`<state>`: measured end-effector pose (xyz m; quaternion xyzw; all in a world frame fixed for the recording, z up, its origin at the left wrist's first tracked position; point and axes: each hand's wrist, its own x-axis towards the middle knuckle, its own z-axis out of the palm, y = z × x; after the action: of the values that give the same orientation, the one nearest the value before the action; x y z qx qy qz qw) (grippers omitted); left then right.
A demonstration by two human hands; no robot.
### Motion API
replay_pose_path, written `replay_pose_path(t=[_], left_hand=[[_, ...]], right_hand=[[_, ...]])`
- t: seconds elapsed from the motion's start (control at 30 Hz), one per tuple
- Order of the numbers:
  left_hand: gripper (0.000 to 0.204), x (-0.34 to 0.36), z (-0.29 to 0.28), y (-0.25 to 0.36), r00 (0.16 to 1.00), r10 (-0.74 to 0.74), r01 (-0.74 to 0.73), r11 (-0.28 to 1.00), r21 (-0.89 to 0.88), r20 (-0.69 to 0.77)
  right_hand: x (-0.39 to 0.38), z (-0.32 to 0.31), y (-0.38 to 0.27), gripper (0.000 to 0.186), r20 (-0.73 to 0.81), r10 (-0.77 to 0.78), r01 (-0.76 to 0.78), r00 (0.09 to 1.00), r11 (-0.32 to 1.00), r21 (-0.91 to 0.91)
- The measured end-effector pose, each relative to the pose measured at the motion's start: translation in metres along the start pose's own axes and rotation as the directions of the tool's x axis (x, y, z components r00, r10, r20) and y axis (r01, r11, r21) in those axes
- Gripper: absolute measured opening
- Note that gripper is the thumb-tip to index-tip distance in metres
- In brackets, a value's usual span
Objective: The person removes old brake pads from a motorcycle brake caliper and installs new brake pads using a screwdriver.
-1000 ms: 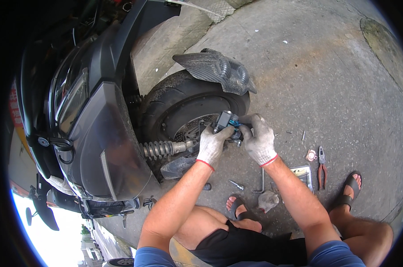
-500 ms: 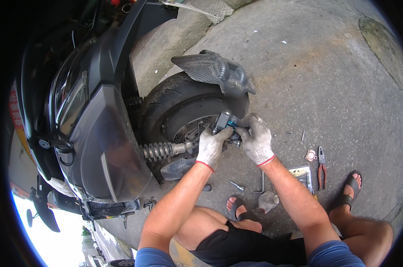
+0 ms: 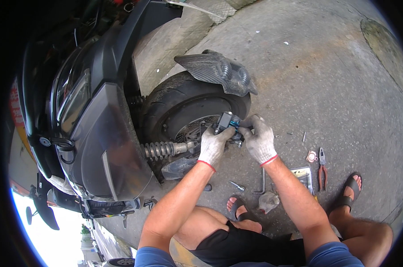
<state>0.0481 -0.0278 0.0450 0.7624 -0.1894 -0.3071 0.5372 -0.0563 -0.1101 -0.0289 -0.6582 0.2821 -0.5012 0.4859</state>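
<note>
A black brake caliper (image 3: 225, 122) with a blue part showing in it is held up beside the scooter wheel's brake disc. Wrapped round its near left side is my left hand (image 3: 213, 145), in a white knit glove with a grey palm. My right hand (image 3: 259, 139), gloved the same way, grips the caliper's right side with thumb and fingers by the blue part. The fingertips partly cover the caliper, so its inner side is hidden. Behind it stands the tyre (image 3: 166, 95), with a coil shock absorber (image 3: 161, 150) at the near left.
A dark scooter body (image 3: 105, 147) fills the left side, and a mudguard (image 3: 217, 71) sits over the wheel. On the concrete lie pliers (image 3: 322, 171), a hex key (image 3: 262, 181), a socket tool (image 3: 237, 185), a dirty rag (image 3: 268, 202), a tray (image 3: 304, 175) and several bolts.
The view has shifted slightly. Both hands keep their hold on the caliper, with only a slight movement of the right fingers at its right side.
</note>
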Motion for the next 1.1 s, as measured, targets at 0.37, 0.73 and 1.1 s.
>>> replay_pose_path(t=[0.37,0.73,1.1], left_hand=[[0.028,0.000,-0.001,0.001,1.000,-0.011,0.010,1.000,-0.005,-0.012],[0.030,0.008,-0.010,-0.005,0.998,-0.060,0.061,0.998,-0.010,0.033],[0.029,0.009,-0.015,-0.004,0.994,-0.090,0.091,0.996,-0.024,0.057]], right_hand=[[0.003,-0.004,0.000,0.015,0.079,0.073,-0.079,0.994,0.994,0.076],[-0.002,-0.001,0.007,0.016,0.048,0.158,-0.164,0.986,0.974,0.156],[-0.002,0.002,0.012,0.016,0.069,0.282,-0.290,0.957,0.919,0.267]])
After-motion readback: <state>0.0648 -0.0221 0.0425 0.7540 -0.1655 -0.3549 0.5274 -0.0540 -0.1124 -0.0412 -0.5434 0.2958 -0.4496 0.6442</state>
